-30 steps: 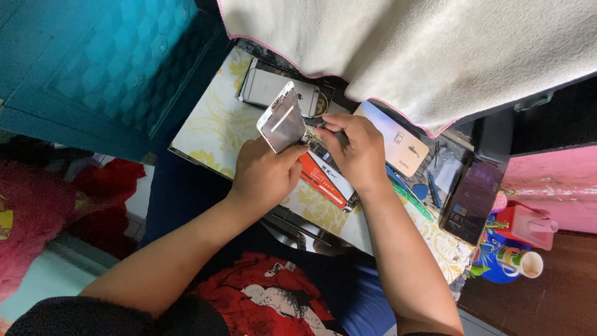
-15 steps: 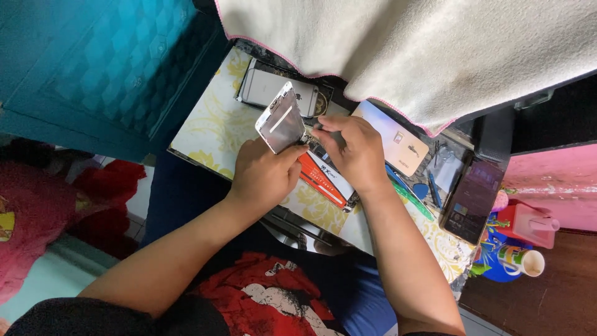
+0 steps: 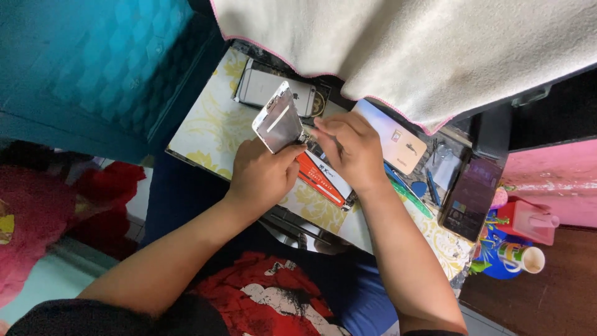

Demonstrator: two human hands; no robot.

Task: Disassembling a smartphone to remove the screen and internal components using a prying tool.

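My left hand (image 3: 264,173) grips a silver phone screen panel (image 3: 278,119), holding it tilted up above the small table. My right hand (image 3: 348,149) is closed on a thin tool at the panel's right edge; the tool itself is mostly hidden by my fingers. Beneath both hands lies a red and white box (image 3: 323,177). Just behind the raised panel, a silver phone body (image 3: 264,88) lies back-up on the table (image 3: 208,130), which has a yellow floral cover.
A white card box (image 3: 401,142) lies right of my right hand. A dark phone with a lit screen (image 3: 471,198) sits at the table's right end, near blue tools (image 3: 429,190). A cream towel (image 3: 404,50) overhangs the back. A cup (image 3: 525,258) stands lower right.
The raised panel has shifted slightly left and up in my left hand. My right hand stays at its edge with small finger movement.
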